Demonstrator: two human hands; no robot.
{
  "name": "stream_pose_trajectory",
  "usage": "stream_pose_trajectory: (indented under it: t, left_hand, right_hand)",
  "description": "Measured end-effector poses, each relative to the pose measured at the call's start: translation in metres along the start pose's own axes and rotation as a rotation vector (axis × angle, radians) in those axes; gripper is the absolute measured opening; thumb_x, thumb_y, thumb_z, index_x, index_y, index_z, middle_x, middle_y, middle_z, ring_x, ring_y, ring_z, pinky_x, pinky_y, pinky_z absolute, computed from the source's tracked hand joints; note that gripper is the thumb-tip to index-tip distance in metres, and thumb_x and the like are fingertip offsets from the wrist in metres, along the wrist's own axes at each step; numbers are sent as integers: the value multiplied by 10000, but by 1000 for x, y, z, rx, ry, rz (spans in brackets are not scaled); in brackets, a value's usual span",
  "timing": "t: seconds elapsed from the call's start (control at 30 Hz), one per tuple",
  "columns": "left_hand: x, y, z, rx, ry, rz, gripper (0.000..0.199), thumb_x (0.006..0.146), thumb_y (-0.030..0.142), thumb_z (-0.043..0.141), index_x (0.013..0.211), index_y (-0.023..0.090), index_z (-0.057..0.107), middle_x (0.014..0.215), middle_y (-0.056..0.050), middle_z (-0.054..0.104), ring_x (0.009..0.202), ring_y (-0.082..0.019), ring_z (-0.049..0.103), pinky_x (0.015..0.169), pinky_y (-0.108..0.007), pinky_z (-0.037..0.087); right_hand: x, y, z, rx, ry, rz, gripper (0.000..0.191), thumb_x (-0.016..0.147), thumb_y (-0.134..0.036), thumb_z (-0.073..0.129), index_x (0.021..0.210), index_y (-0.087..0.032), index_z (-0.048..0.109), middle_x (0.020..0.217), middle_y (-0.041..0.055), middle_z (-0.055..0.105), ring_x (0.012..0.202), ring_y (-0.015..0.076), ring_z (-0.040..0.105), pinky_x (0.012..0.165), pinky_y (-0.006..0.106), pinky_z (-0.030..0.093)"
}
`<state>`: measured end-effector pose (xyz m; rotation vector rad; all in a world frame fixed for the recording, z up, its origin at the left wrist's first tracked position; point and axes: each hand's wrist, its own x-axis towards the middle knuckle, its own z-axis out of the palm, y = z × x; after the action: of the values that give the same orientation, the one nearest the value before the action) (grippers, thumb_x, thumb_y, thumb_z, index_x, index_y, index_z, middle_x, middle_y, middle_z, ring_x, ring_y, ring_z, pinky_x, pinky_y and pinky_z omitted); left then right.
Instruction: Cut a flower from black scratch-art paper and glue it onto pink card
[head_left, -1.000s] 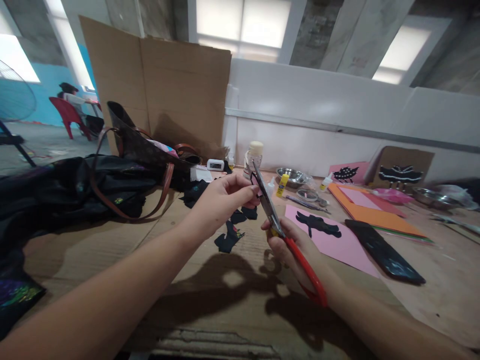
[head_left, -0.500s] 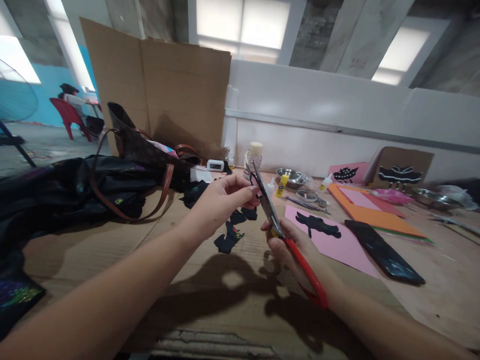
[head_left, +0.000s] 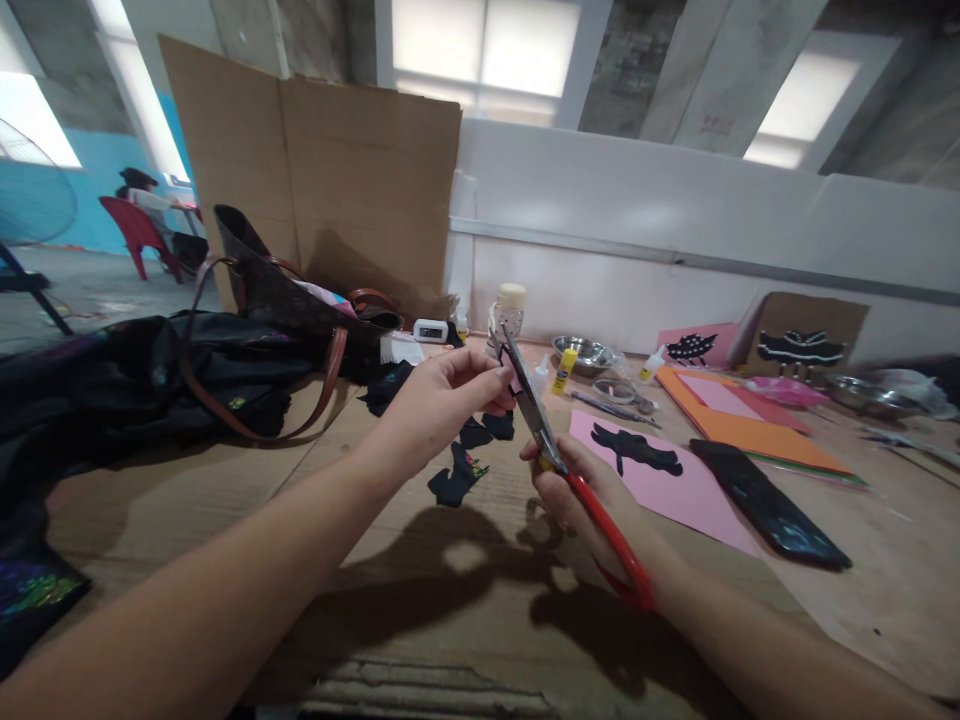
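My right hand (head_left: pixel 585 490) grips red-handled scissors (head_left: pixel 611 530), their metal blades pointing up and away, slightly parted. My left hand (head_left: pixel 465 385) pinches a small piece of black fabric (head_left: pixel 510 360) at the blades, mostly hidden by fingers and steel. Below the hands, black fabric scraps (head_left: pixel 454 480) lie on the cardboard, one with a coloured patch. To the right, a pink sheet (head_left: pixel 675 505) bears a black cutout (head_left: pixel 637 450).
A black phone (head_left: pixel 769 505) and orange paper (head_left: pixel 750 430) lie to the right. Behind are a glue stick (head_left: pixel 565 371), a lidded jar (head_left: pixel 511 308) and a metal bowl (head_left: pixel 581 352). At left, a handbag (head_left: pixel 300 310) rests by black cloth (head_left: pixel 150 370). A person sits far left.
The scissor blades and my left fingers have shifted very slightly. Both hands keep their hold, and the things on the table stay put.
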<state>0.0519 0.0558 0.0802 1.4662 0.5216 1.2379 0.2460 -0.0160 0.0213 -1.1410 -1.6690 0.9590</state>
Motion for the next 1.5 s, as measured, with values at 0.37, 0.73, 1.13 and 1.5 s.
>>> stream_pose_trajectory:
  t: [0.37,0.73,1.13,1.5]
  left_hand:
    - [-2,3,3,24,19,-28,258,781,359,804,740,170,633,788,-18,703,749,-149,684,762,-294,582]
    - [-3,2,4,10,12,-28,261,787,353,802,732,172,623,761,-6,701,722,-138,676,749,-282,575]
    - [-3,1,4,25,4,-14,250,780,353,795,731,180,622,779,-10,703,746,-150,684,759,-296,579]
    - [-3,1,4,-6,8,-15,260,786,347,807,728,178,619,773,-10,706,742,-146,679,754,-294,580]
  right_hand:
    - [0,-3,-1,3,-27,-48,574,924,-731,585,1159,-208,552,800,-40,441,568,85,334,497,243,263]
    - [-2,-8,1,23,-24,-31,607,898,-764,586,1130,-205,537,729,-61,416,541,85,314,487,234,260]
    - [-1,-8,0,-19,-10,-31,594,892,-766,592,1109,-215,541,696,-73,381,535,95,307,486,251,242]
    - [-1,-5,0,10,-25,-41,601,903,-757,588,1147,-209,545,769,-45,444,570,94,342,509,241,288]
